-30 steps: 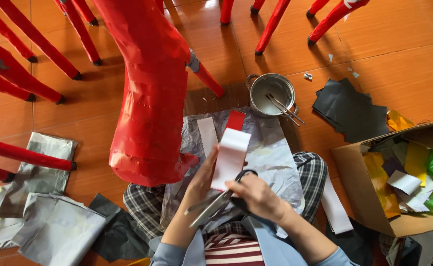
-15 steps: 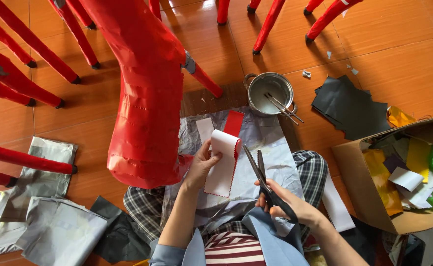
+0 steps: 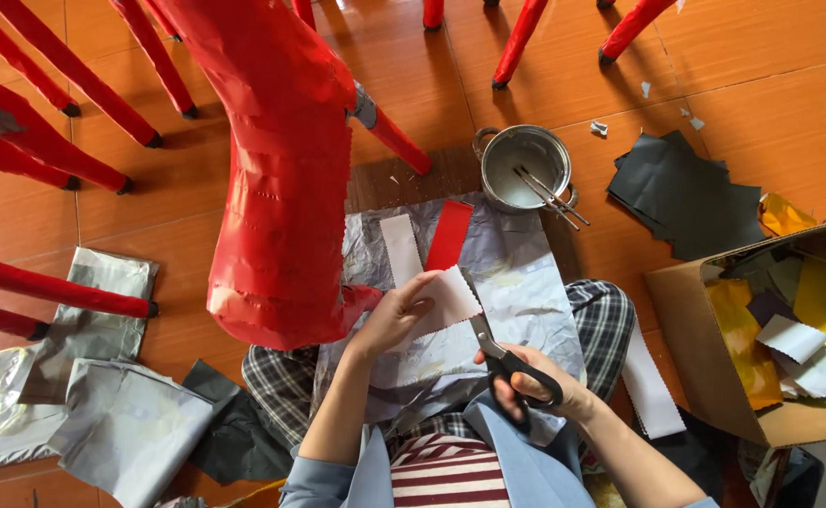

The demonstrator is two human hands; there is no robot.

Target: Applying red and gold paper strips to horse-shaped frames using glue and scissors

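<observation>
Pinching a zigzag-edged paper strip [image 3: 441, 299], left hand [image 3: 392, 318]; right hand [image 3: 537, 388] clasps black-handled scissors [image 3: 499, 353].

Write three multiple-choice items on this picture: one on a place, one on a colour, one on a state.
1. Where is the metal pot?
A. On the floor beyond the spread paper
B. Inside the cardboard box
C. In the person's lap

2. What colour are the scissors' handles?
A. Red
B. Black
C. Yellow

3. What are the hands doing with the paper strip?
A. Both lie flat on it
B. The left hand holds it while the right hand puts scissors to it
C. Neither touches it

Answers:
1 A, it stands on the orange floor past the paper.
2 B, black loops ring the right hand's fingers.
3 B, the left hand pinches the strip and the blades meet its edge.
</observation>
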